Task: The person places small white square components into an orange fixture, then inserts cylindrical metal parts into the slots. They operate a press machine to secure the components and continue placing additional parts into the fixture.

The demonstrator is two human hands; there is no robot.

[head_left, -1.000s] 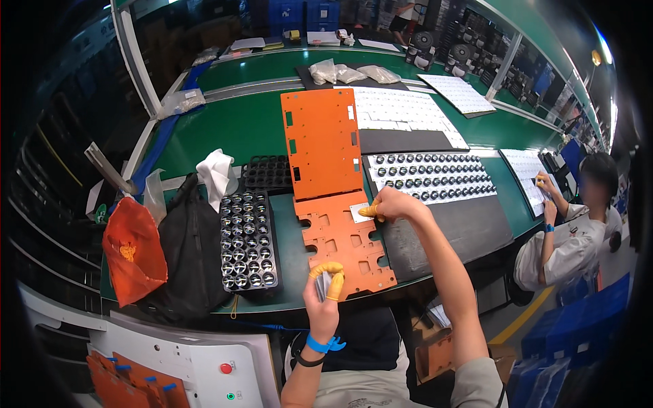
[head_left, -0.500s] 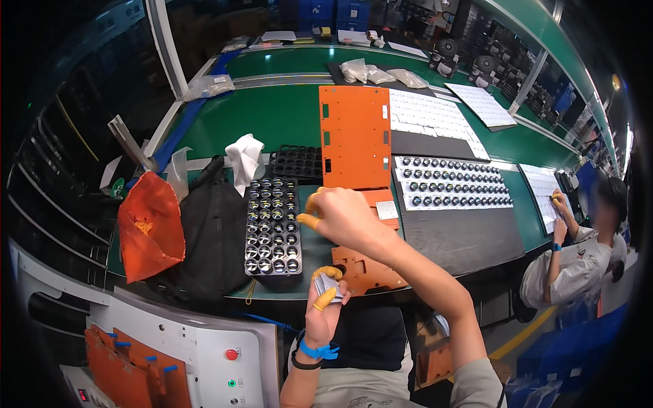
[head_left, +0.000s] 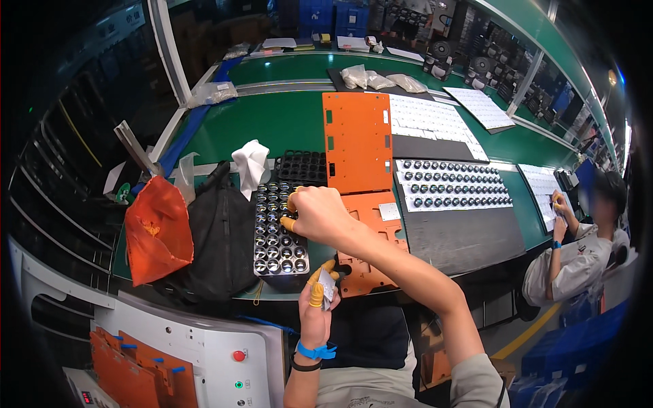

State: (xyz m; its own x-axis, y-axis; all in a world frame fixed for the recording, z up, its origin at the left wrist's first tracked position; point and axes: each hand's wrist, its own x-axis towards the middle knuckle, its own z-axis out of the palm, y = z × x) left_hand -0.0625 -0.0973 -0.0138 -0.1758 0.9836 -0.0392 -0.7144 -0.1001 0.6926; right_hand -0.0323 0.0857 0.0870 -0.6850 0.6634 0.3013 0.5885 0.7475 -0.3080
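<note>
My left hand point(head_left: 317, 309), with yellow finger cots, is closed round a small pale grey-white flat piece point(head_left: 328, 285), perhaps a thin stack, near the table's front edge. My right hand point(head_left: 316, 214) reaches over the right side of a black tray point(head_left: 280, 270) whose round pockets hold several shiny dark lens-like discs point(head_left: 273, 239). Its thumb and forefinger, in yellow cots, bend toward each other at the pockets; whatever lies between them is too small to make out. An orange fixture plate point(head_left: 364, 272) with cut-outs lies just right of both hands.
Behind stand a second black tray point(head_left: 303, 163) and an upright orange panel point(head_left: 358, 141). At right, a white sheet point(head_left: 454, 184) bears rows of round parts. An orange bag point(head_left: 158, 234), black bag point(head_left: 221, 234) and white cloth point(head_left: 250, 165) sit left. A co-worker point(head_left: 578, 262) works far right.
My right hand has moved left and slightly down to the tray's pockets. The left hand has shifted a little left, its pale piece now tilted more upright. The whole view has shifted slightly.
</note>
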